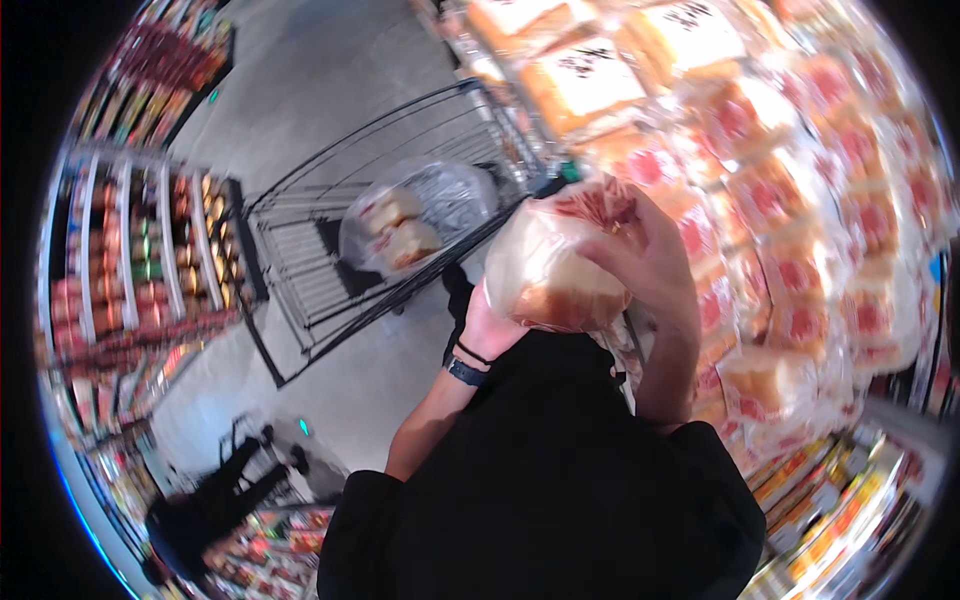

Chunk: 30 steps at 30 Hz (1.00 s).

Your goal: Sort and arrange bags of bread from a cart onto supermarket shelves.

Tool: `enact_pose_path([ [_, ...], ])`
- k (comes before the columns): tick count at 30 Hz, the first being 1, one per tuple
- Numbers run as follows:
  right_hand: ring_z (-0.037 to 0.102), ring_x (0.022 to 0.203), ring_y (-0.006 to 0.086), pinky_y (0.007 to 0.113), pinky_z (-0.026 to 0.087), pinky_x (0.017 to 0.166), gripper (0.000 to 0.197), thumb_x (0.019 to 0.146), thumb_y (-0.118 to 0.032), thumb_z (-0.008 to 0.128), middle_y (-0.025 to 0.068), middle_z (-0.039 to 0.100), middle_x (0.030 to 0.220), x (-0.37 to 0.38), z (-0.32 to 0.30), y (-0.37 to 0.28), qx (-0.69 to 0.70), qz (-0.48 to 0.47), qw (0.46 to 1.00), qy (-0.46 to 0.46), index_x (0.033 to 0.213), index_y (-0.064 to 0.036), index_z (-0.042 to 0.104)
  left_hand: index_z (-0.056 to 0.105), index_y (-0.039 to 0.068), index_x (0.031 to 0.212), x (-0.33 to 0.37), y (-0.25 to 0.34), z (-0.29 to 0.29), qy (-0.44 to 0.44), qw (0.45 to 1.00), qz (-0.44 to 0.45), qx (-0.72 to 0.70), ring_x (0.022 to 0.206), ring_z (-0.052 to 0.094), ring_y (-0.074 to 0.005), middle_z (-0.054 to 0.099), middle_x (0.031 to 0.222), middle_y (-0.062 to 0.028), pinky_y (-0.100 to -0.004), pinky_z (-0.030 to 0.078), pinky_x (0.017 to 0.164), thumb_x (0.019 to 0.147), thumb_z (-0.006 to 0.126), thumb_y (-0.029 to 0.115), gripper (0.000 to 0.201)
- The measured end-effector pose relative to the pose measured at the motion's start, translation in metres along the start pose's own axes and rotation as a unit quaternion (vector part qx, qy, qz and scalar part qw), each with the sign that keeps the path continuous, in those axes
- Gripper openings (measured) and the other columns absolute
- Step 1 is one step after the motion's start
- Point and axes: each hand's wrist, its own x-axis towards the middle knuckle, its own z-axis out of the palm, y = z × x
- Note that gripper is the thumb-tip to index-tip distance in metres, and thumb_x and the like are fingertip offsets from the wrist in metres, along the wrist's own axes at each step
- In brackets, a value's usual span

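A loaf of bread (555,265) in a clear bag with red print is held up in front of my chest. My left hand (487,322) supports it from the lower left, its fingers mostly hidden behind the loaf. On the other side, my right hand (648,250) grips the upper right of the bag, thumb across its front. Just beyond the loaf stands a black wire shopping cart (370,125). Inside it lies a large clear plastic bag (455,195) with pale and brown pieces of food in it.
Packaged loaves (775,195) fill a display close on my right. Stocked shelves (145,235) line the left side beyond the cart. Another person (190,525) in dark clothes is at the lower left, by a second cart. Grey floor (300,70) runs between.
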Motion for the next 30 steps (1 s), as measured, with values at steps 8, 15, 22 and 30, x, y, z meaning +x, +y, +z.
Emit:
enact_pose_path([
  [8,0.064,0.089,0.0209,0.032,0.051,0.079,0.03,0.072,-0.007,0.085,0.0071,0.065,0.098,0.062,0.091,-0.007,-0.121,-0.116,0.966,-0.197,0.1,-0.0034,0.076,0.043,0.003,0.147,-0.033,0.091,-0.017,0.054,0.99,0.126,-0.012,0.135,0.049,-0.0312,0.049,0.148,-0.0159,-0.0482,0.037,0.114,0.105,0.036,0.036,0.053],
  [15,0.063,0.088,0.0263,0.034,0.051,0.079,0.024,0.072,-0.006,0.084,0.0089,0.066,0.09,0.129,0.203,0.021,-0.249,-0.155,0.926,-0.236,0.093,-0.0025,0.073,0.048,0.003,0.14,-0.05,0.191,-0.122,0.192,0.953,0.234,-0.013,0.134,0.047,-0.0303,0.051,0.141,-0.0148,-0.049,0.035,0.114,0.102,0.039,0.033,0.05],
  [22,0.066,0.085,0.032,0.039,0.052,0.076,0.021,0.078,-0.017,0.081,0.0117,0.068,0.091,0.21,0.283,0.191,-0.348,-0.074,0.888,-0.293,0.097,-0.0104,0.077,0.048,0.001,0.137,-0.066,0.246,-0.132,0.271,0.928,0.246,-0.064,0.132,0.048,-0.0321,0.049,0.139,-0.0155,-0.0457,0.041,0.11,0.099,0.045,0.028,0.046],
  [30,0.067,0.093,0.0359,0.044,0.054,0.084,0.022,0.079,-0.026,0.079,0.0142,0.071,0.099,0.26,0.352,0.268,-0.462,-0.014,0.847,-0.264,0.1,-0.0178,0.079,0.055,-0.001,0.127,-0.068,0.28,-0.15,0.235,0.944,0.222,-0.069,0.121,0.056,-0.0287,0.061,0.125,-0.0133,-0.0424,0.044,0.106,0.1,0.045,0.026,0.039],
])
